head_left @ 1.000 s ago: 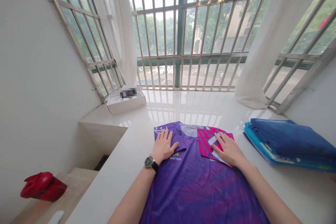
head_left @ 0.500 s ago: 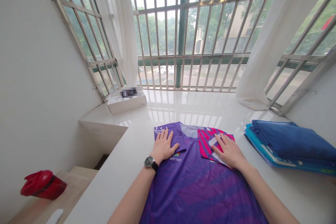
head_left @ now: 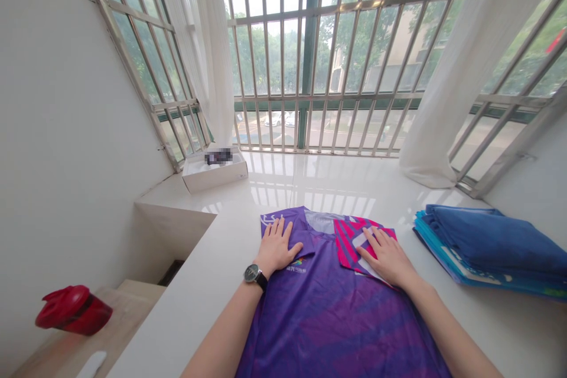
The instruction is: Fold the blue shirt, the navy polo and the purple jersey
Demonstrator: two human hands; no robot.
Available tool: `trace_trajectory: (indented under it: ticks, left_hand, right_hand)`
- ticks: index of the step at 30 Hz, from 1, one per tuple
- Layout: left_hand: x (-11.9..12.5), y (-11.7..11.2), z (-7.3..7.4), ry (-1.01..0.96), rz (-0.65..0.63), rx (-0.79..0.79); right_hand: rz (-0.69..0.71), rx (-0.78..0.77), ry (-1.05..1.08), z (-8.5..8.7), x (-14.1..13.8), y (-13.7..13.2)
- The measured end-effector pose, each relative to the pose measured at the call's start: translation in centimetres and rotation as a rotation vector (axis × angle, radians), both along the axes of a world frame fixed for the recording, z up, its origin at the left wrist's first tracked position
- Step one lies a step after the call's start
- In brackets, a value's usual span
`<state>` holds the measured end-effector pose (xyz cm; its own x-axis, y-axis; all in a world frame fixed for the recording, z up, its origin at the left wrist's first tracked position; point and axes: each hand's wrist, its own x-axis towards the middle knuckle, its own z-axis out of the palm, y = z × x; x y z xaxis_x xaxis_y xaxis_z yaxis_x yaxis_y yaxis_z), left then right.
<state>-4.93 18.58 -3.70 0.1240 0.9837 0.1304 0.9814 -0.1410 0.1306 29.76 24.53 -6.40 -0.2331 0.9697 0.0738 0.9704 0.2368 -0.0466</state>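
A purple sports shirt (head_left: 341, 319) lies spread on the white ledge, its collar toward the window. Both of its sleeves are folded inward over the chest. My left hand (head_left: 277, 246) rests flat on the purple folded sleeve, fingers spread, just above a small printed logo. On the other side, my right hand (head_left: 386, 253) lies flat with spread fingers on the pink-striped sleeve (head_left: 346, 243). The lower end of the shirt runs out of view between my forearms. A black-strapped watch (head_left: 252, 273) is on my left wrist.
A stack of folded blue clothes (head_left: 496, 242) lies to the right. At the back left stands a white box (head_left: 215, 177) with a blurred item on top. A red shaker cup (head_left: 73, 310) is on a lower wooden surface at left. Barred windows and white curtains (head_left: 434, 130) border the ledge.
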Motion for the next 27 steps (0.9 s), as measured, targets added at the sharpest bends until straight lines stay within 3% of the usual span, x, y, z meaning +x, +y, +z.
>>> trace_trajectory:
  ticks: [27]
  left_hand:
    - [0.02,-0.02,-0.05,-0.002,-0.004,-0.002]
  right_hand:
    - [-0.009,-0.027,-0.024,0.11,-0.14,-0.07]
